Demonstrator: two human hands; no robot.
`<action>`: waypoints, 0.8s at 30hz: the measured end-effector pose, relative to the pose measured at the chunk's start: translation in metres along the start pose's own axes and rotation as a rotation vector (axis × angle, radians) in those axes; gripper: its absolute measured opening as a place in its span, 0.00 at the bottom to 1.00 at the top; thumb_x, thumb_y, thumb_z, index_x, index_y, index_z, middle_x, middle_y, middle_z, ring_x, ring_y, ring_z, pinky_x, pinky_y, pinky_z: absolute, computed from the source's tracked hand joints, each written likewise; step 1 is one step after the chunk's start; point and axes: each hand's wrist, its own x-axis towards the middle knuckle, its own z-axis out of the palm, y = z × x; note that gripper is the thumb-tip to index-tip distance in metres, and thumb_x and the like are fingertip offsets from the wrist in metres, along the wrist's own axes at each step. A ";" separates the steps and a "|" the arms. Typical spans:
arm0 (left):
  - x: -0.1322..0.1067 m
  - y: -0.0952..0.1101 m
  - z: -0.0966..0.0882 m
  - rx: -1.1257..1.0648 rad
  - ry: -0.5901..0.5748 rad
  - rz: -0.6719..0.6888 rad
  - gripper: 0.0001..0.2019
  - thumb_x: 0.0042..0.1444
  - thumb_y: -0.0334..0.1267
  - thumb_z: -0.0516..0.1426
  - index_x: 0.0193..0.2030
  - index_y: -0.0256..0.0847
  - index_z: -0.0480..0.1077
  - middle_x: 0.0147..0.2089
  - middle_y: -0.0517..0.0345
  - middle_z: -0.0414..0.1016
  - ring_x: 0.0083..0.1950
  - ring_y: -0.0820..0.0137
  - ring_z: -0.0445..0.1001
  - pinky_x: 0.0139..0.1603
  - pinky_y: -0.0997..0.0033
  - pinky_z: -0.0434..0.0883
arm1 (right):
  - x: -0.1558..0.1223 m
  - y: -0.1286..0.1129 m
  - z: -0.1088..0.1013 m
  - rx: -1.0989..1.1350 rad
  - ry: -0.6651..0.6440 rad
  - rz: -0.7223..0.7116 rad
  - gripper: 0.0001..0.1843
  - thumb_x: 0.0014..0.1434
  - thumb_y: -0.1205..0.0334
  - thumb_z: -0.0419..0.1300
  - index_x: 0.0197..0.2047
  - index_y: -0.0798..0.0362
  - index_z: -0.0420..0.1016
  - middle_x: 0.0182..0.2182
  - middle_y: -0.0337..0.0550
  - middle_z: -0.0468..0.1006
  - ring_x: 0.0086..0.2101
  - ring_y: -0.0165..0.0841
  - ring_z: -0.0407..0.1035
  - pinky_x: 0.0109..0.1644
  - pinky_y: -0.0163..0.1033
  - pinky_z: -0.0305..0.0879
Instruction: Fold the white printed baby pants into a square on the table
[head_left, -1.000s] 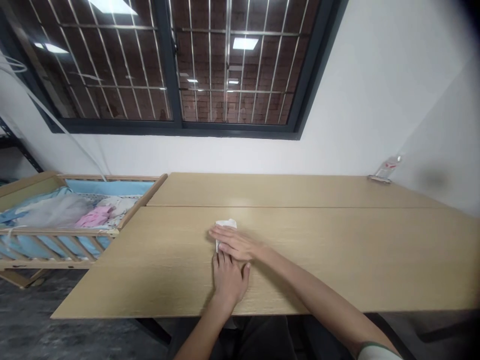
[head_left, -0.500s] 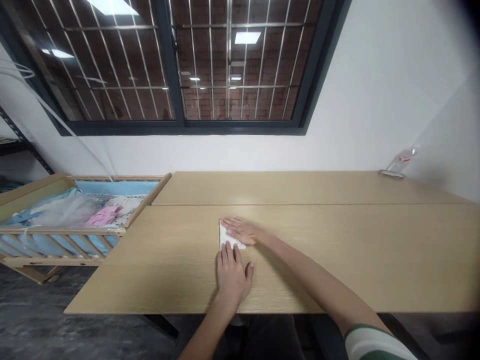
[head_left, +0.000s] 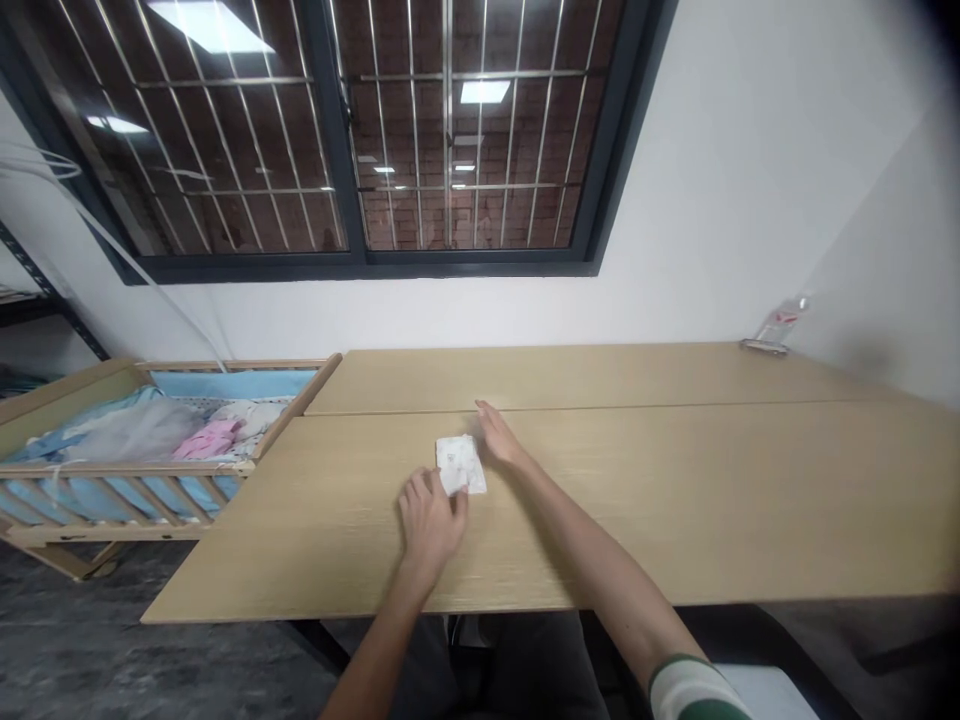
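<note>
A small folded sheet of white paper or tissue [head_left: 460, 463], somewhat creased, lies on the wooden tabletop [head_left: 337, 560]. My left hand [head_left: 431, 520] is at its lower left corner. The fingers are curled, with index finger and thumb on the sheet's edges, closed about that corner. To the right of the sheet, my right hand [head_left: 498, 436] is turned on its side, fingers stretched out and pointing away from me. It appears to hold nothing, and its palm faces the sheet.
A wooden crib [head_left: 251, 465] with blue lining and bedding stands against the table's left side. At the back right, a clear plastic bottle [head_left: 784, 318] stands by a flat object [head_left: 763, 347]. A seam [head_left: 637, 407] crosses the tabletop. A barred window [head_left: 360, 262] is above.
My right hand has come off the sheet to its right side and turned on edge. My left hand has shifted left and its flat fingers have curled. More of the sheet shows.
</note>
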 end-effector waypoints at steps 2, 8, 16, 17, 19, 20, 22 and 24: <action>0.016 -0.010 -0.008 0.047 -0.056 -0.081 0.27 0.69 0.54 0.44 0.56 0.32 0.70 0.56 0.33 0.73 0.57 0.48 0.72 0.56 0.51 0.66 | -0.006 0.000 0.002 0.042 0.050 0.035 0.28 0.71 0.47 0.49 0.65 0.56 0.69 0.63 0.60 0.68 0.61 0.44 0.66 0.66 0.53 0.60; 0.049 -0.008 0.001 0.041 -0.163 -0.085 0.25 0.68 0.51 0.47 0.51 0.29 0.72 0.53 0.29 0.76 0.56 0.47 0.75 0.55 0.53 0.66 | -0.025 -0.008 0.023 0.100 0.000 0.035 0.16 0.53 0.60 0.66 0.45 0.55 0.76 0.45 0.47 0.74 0.40 0.36 0.71 0.51 0.45 0.70; 0.022 -0.029 -0.017 -0.103 -0.243 0.009 0.15 0.69 0.42 0.46 0.48 0.36 0.69 0.47 0.40 0.79 0.48 0.58 0.79 0.46 0.64 0.67 | -0.059 -0.039 0.034 0.198 -0.040 0.141 0.11 0.51 0.63 0.65 0.37 0.52 0.68 0.29 0.35 0.71 0.28 0.30 0.66 0.32 0.34 0.64; 0.013 -0.038 -0.024 -0.123 -0.249 0.017 0.15 0.70 0.43 0.45 0.46 0.37 0.68 0.45 0.43 0.79 0.46 0.60 0.78 0.45 0.65 0.67 | -0.066 -0.049 0.034 0.239 -0.082 0.146 0.11 0.51 0.63 0.65 0.37 0.52 0.68 0.29 0.35 0.71 0.28 0.30 0.65 0.31 0.33 0.63; -0.009 -0.059 -0.040 -0.185 -0.263 0.041 0.15 0.70 0.45 0.44 0.41 0.41 0.66 0.40 0.50 0.77 0.41 0.63 0.77 0.41 0.67 0.67 | -0.083 -0.072 0.035 0.340 -0.192 0.160 0.13 0.52 0.62 0.67 0.37 0.53 0.68 0.30 0.36 0.71 0.29 0.29 0.65 0.31 0.32 0.60; -0.021 -0.071 -0.049 -0.228 -0.275 0.060 0.15 0.70 0.47 0.43 0.39 0.42 0.64 0.37 0.54 0.75 0.39 0.64 0.75 0.40 0.68 0.67 | -0.093 -0.085 0.036 0.396 -0.251 0.169 0.14 0.51 0.61 0.68 0.38 0.53 0.68 0.30 0.36 0.72 0.29 0.29 0.65 0.32 0.32 0.60; -0.046 -0.095 -0.072 -0.354 -0.321 0.109 0.17 0.69 0.53 0.45 0.35 0.45 0.60 0.33 0.60 0.69 0.36 0.66 0.71 0.38 0.69 0.66 | -0.113 -0.113 0.041 0.498 -0.360 0.193 0.15 0.51 0.59 0.69 0.39 0.53 0.70 0.31 0.36 0.72 0.31 0.29 0.65 0.33 0.32 0.59; -0.071 -0.119 -0.098 -0.405 -0.419 0.120 0.20 0.67 0.58 0.46 0.33 0.45 0.58 0.31 0.63 0.65 0.34 0.67 0.67 0.36 0.70 0.64 | -0.135 -0.142 0.048 0.608 -0.474 0.223 0.17 0.49 0.57 0.71 0.39 0.53 0.71 0.30 0.35 0.71 0.31 0.29 0.64 0.34 0.32 0.58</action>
